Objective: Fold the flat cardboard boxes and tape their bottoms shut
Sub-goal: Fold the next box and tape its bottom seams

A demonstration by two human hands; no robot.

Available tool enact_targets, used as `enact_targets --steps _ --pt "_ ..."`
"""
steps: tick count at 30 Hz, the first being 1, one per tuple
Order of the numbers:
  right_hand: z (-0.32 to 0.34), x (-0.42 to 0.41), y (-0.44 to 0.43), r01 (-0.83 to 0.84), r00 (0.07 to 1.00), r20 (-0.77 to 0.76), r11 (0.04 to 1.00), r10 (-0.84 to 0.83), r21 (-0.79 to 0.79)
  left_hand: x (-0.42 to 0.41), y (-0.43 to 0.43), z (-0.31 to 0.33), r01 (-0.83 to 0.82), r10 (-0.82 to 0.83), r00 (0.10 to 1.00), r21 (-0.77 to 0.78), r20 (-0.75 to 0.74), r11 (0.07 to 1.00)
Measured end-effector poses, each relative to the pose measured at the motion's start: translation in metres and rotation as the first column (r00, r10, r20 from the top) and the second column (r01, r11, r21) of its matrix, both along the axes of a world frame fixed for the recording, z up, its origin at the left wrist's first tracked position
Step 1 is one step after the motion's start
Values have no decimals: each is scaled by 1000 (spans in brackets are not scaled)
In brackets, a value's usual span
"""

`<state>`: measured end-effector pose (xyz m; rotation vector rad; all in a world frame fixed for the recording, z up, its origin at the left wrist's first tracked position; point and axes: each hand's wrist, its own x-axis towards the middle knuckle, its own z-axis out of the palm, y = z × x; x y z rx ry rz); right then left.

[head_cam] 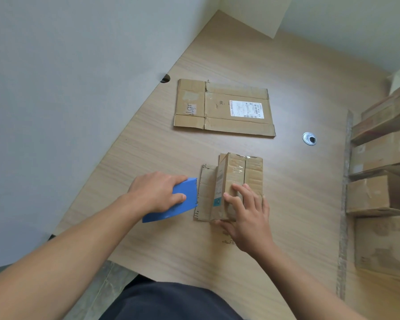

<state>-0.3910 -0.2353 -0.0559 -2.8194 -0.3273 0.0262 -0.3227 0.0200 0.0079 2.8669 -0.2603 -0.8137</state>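
Left grip: is grasping a blue tape dispenser just beside the folded box.
Right grip: released, fingers pressing on the folded box.
Folded box: is lying mid-counter.
Flat box: is lying farther back.

I see a matt, pale wood-grain table, a rough brown cardboard box with glossy clear tape, a smooth blue plastic tool, and a shiny metal grommet.

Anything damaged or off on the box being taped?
The small box under the right hand looks worn: its side flap has a ragged edge and the clear tape on top is wrinkled. The flat box carries old tape patches.
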Motion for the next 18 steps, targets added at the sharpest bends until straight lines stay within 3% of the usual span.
enact_targets --steps 6,12,18 --pt "3 2 -3 -6 999 -43 999 8 48 -1 -6 0 27 -27 1000 -30 5 999" --pt "25 2 13 41 982 -181 998 -49 -49 3 0 0 -5 6 999 -38 37 999" --pt "18 9 34 246 968 -58 969 -245 19 5 5 2 -31 33 998 -48 51 998"
